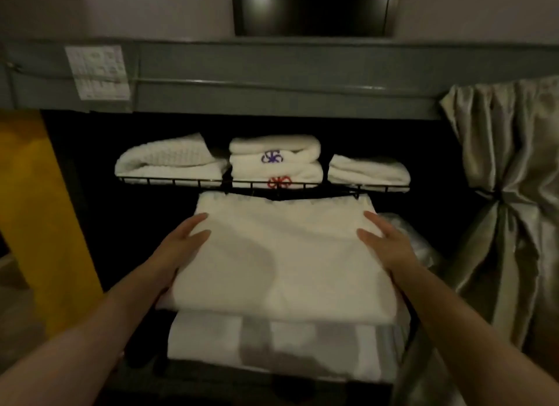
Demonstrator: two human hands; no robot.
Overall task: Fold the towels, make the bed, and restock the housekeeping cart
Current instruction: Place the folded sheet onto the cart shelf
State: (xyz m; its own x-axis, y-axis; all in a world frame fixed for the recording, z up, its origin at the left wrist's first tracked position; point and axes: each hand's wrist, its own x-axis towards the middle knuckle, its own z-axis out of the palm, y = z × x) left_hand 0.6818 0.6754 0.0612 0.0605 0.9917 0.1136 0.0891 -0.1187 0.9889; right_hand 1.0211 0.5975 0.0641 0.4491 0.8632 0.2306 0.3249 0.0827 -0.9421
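- White, thick and folded square: the folded towel (281, 254) lies between my two hands, inside the open front of the cart (272, 67). It sits just under the wire shelf (181, 182), and its far edge reaches the shelf's front rail.
- My left hand (184, 239) lies against the towel's left side, fingers straight and resting on the top face, not curled round anything.
- My right hand (384, 239) does the same on the right side, fingers stretched flat along the cloth.
- The two hands are well apart, with the whole width of the towel between them.
- Beneath the towel sits striped linen (272, 342), white with grey bands, folded on the cart's lower level; whether the towel touches it I cannot tell.
- On the wire shelf, left to right: a waffle-weave towel (169, 159); a purple-crested towel (275, 156) stacked on a red-crested towel (278, 179); a plain towel (367, 169).
- The cart is grey, and a paper sheet (96, 73) is stuck to its upper rail at the left.
- A yellow bag (39, 209) hangs at the cart's left end.
- A pale, shiny curtain (508, 179), tied at its middle, hangs to the right.
- A plastic-wrapped bundle (429, 254) shows just behind my right hand.
- A dark screen (311, 6) is on the wall above the cart.
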